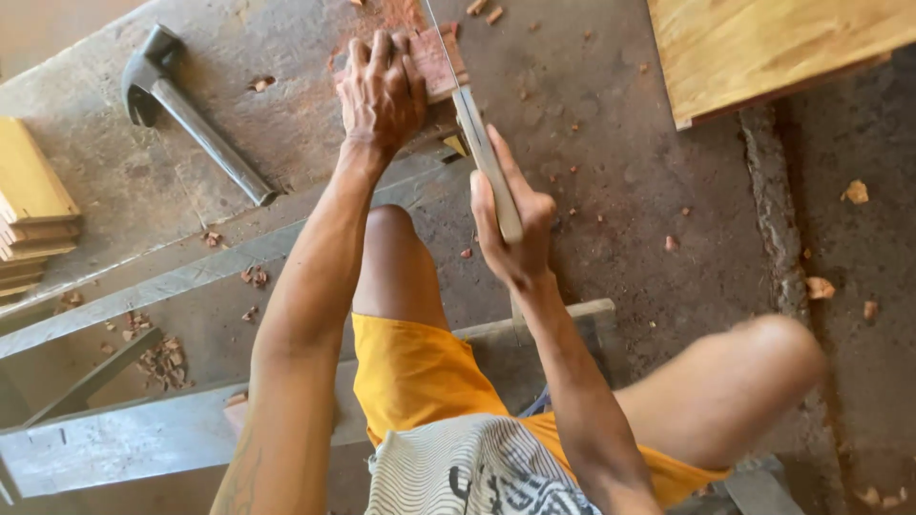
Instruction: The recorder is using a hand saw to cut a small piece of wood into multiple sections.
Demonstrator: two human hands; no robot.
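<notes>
Saw (pixel 482 153): blade tip cut off at top edge. Reddish wood block (pixel 437 59): mostly hidden under left hand (pixel 382 91).

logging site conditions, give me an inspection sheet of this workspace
surface: grey bench dusted with reddish sawdust
job's things: reddish wood block pinned under left hand; saw gripped by right hand, blade at the block's edge
clutter: hammer lying left; wood chips scattered
grippers: both hands' fingers closed on their things
cables: nothing seen
surroundings: stacked boards far left, yellow panel top right
</notes>
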